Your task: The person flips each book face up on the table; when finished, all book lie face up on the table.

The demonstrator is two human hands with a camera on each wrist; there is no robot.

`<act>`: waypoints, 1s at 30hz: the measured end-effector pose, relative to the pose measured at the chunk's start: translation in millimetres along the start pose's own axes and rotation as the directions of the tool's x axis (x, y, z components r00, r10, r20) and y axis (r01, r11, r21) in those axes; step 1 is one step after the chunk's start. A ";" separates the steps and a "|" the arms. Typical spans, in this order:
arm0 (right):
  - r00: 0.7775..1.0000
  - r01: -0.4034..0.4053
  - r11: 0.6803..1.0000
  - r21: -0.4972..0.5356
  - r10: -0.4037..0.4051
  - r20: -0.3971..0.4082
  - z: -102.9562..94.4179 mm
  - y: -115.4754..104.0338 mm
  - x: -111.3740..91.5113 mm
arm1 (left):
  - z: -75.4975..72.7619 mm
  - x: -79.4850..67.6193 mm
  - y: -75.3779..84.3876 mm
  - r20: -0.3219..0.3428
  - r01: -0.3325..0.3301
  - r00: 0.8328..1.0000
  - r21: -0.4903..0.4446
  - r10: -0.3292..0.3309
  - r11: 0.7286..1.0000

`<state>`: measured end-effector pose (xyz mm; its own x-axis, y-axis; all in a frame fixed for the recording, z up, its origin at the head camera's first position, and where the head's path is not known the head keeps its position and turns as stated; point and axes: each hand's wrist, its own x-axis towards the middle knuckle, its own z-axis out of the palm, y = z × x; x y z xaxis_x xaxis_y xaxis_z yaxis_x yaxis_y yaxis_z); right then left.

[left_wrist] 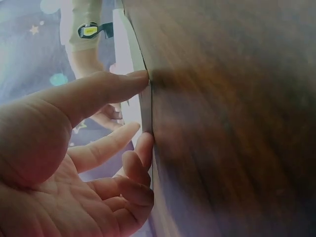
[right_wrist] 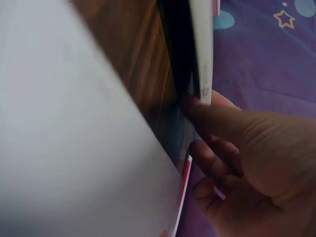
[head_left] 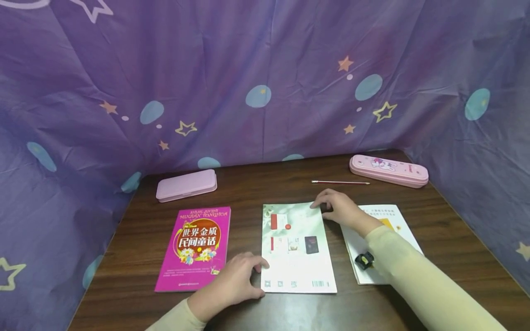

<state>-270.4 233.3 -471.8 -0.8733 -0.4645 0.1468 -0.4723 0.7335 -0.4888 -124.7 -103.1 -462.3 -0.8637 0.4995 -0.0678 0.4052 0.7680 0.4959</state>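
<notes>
A thin book (head_left: 296, 271) with a white and pale green cover lies on the table in the middle of the head view. My left hand (head_left: 233, 282) is at its near left corner, thumb and fingertips touching the edges. The left wrist view shows the thumb (left_wrist: 111, 91) against the book's edge and the other fingers bent beside it. My right hand (head_left: 341, 209) grips the far right corner between thumb and fingers. In the right wrist view, the thumb (right_wrist: 224, 121) meets the book's pale edge (right_wrist: 203, 44), and the fingertips are partly hidden.
A magenta book (head_left: 165, 276) lies left; a white book (head_left: 403, 234) lies right, partly under my right forearm. Behind are a plain pink case (head_left: 186, 185), a pencil (head_left: 341, 182) and a pink rabbit-printed pencil case (head_left: 389, 171). A purple curtain (head_left: 232, 55) hangs around the table.
</notes>
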 end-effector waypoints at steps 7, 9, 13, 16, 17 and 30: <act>1.000 0.010 0.997 0.075 -0.009 -0.016 -2.0 5.6 -2.4 | 5.8 -2.8 -1.1 -0.036 0.019 0.999 0.014 -0.019 1.000; 0.999 0.034 0.995 0.098 -0.031 -0.027 -2.7 6.7 -2.8 | 7.5 -4.4 -1.3 -0.062 0.023 0.998 0.035 -0.021 0.999; 0.999 0.035 0.990 0.137 -0.030 -0.039 -4.7 8.3 -2.6 | 9.3 -7.3 -1.0 -0.110 0.024 0.994 0.084 -0.015 0.996; 0.999 0.027 0.986 0.165 -0.022 -0.033 -7.4 9.7 -3.0 | 8.5 -8.5 -0.3 -0.158 0.009 0.987 0.109 0.008 0.994; 0.999 0.023 0.985 0.168 -0.019 -0.029 -8.7 10.2 -3.3 | 7.9 -9.0 -0.2 -0.179 -0.002 0.984 0.111 0.022 0.994; 0.997 -0.027 0.981 0.190 0.040 -0.063 -25.0 7.9 -5.5 | -18.1 -12.9 -9.2 -0.591 -0.162 0.793 0.029 0.147 0.986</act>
<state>-272.3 254.0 -455.0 -0.8971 -0.4028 0.1815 -0.4174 0.6381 -0.6470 -122.7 -123.8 -450.3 -0.8024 0.2726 0.5309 0.5482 0.6883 0.4751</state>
